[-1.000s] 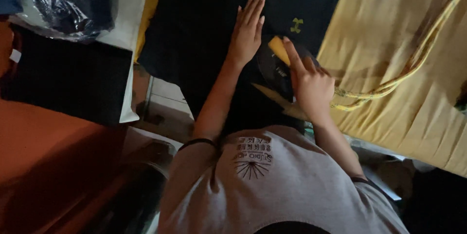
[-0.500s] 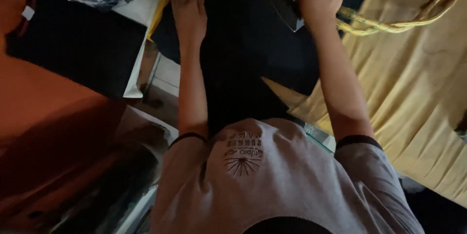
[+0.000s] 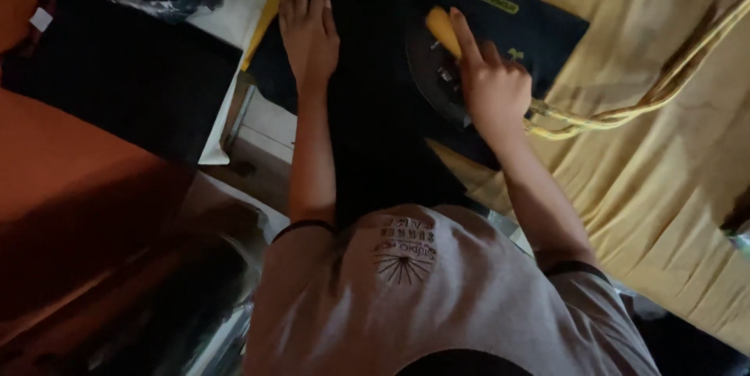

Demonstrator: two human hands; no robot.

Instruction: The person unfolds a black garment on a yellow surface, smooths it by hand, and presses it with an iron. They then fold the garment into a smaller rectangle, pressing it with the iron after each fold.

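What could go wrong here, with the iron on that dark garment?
1. The right hand grips the iron with its index finger stretched along the yellow handle, possibly close to hot metal.
2. The left hand lies flat on the dark garment beside the iron: burn risk.
3. The yellow cord trails across the cloth and could snag.

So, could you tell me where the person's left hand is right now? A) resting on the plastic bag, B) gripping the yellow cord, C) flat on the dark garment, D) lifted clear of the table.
C: the left hand lies palm down, fingers spread, on the dark garment, while the right hand is on the iron beside the yellow cord.
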